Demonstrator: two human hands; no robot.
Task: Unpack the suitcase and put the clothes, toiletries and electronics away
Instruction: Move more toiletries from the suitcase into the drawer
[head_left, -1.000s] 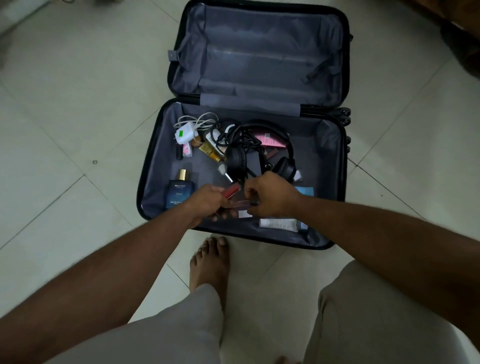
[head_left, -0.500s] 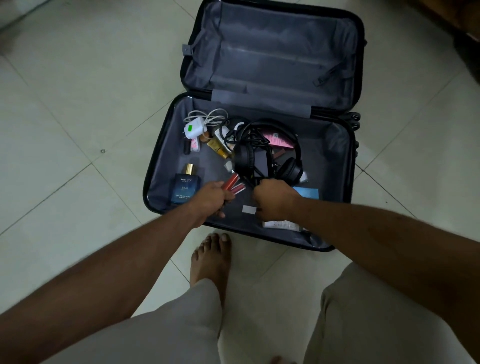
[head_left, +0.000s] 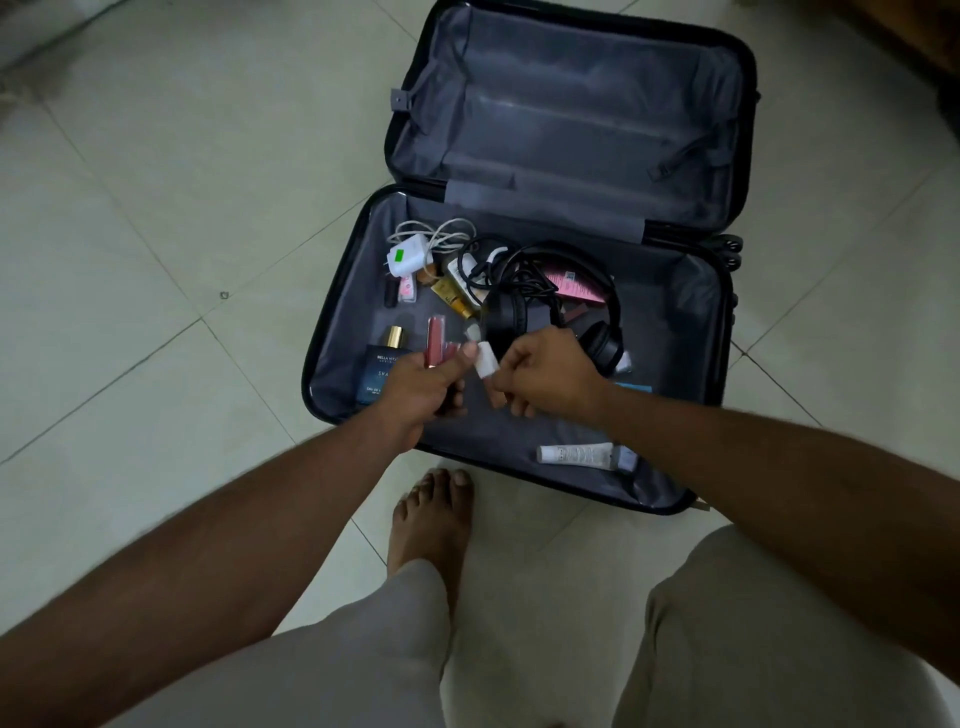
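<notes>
A black suitcase (head_left: 332, 332) lies open on the tiled floor, its far half holding nothing. In the near half are a white charger (head_left: 408, 260) with cables, black headphones (head_left: 602, 317), a blue perfume bottle (head_left: 382, 366), a yellow tube (head_left: 453, 301), a pink box (head_left: 574, 287) and a white tube (head_left: 574, 454). My left hand (head_left: 423, 387) grips pink-red lip gloss tubes (head_left: 435, 340) over the near half. My right hand (head_left: 548, 376) pinches a small white item (head_left: 487, 359) right beside my left thumb.
My bare foot (head_left: 434, 519) stands on the floor just in front of the suitcase's near rim. My legs in beige trousers (head_left: 727, 649) fill the bottom of the view. Pale floor tiles surround the case.
The small white item lay on the lining between my hands; my right hand has lifted it up to my left thumb. My left hand still holds the lip gloss tubes.
</notes>
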